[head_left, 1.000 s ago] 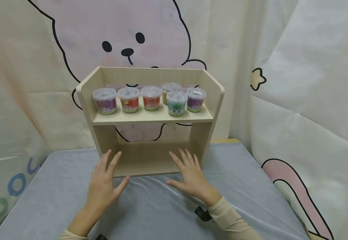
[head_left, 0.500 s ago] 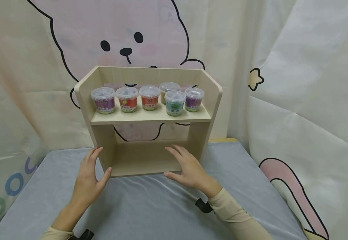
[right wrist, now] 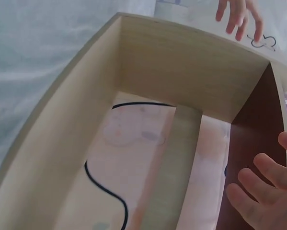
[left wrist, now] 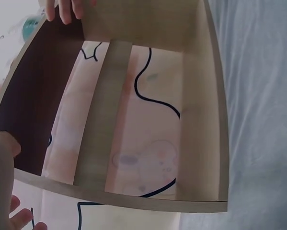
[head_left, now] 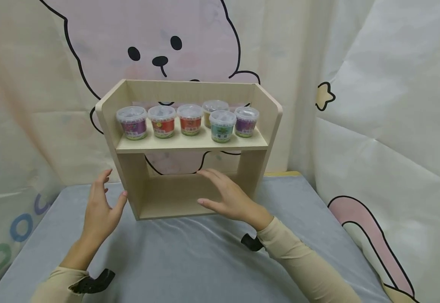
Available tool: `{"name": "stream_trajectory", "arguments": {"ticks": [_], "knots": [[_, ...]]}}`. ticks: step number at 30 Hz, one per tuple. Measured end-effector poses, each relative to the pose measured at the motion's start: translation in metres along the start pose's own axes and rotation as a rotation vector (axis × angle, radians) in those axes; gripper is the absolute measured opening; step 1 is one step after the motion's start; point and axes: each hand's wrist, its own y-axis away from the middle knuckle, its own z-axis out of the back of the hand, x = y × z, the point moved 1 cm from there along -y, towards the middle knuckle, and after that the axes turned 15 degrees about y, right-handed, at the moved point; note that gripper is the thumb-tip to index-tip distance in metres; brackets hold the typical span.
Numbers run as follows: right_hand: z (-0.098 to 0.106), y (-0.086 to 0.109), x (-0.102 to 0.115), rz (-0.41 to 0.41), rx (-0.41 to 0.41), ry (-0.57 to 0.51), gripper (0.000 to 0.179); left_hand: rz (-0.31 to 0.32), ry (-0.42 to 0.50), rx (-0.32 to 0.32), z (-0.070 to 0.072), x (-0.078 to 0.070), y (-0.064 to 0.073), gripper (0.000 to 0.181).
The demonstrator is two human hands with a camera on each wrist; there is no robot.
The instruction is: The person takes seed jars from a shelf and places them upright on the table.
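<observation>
The left hand (head_left: 100,214) has moved farther left, just beside the shelf (head_left: 189,88); the right hand (head_left: 233,202) has drifted left before its lower opening. Both hold nothing, thumbs apart from relaxed fingers; left-thumb contact is hard to judge. The shelf, bearing tubs (head_left: 222,128), stands at the table's (head_left: 189,261) far side, long axis left-right, front facing near. Wrist views alone show the upper board's dark underside (left wrist: 38,96).

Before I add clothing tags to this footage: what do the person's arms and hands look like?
The person wears long beige sleeves, with a small black attachment beside each one's end. The left hand and right hand are bare, with no gloves or rings visible.
</observation>
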Motion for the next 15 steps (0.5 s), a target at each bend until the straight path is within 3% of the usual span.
{"name": "stream_trajectory", "arguments": {"ticks": [4, 15], "knots": [[0.006, -0.014, 0.006, 0.045, 0.000, -0.025, 0.068, 0.068, 0.041, 0.021, -0.001, 0.003, -0.017, 0.078], [0.019, -0.052, 0.025, 0.120, -0.014, -0.116, 0.064, 0.135, 0.143, 0.135, -0.004, 0.015, -0.044, 0.093]]}}
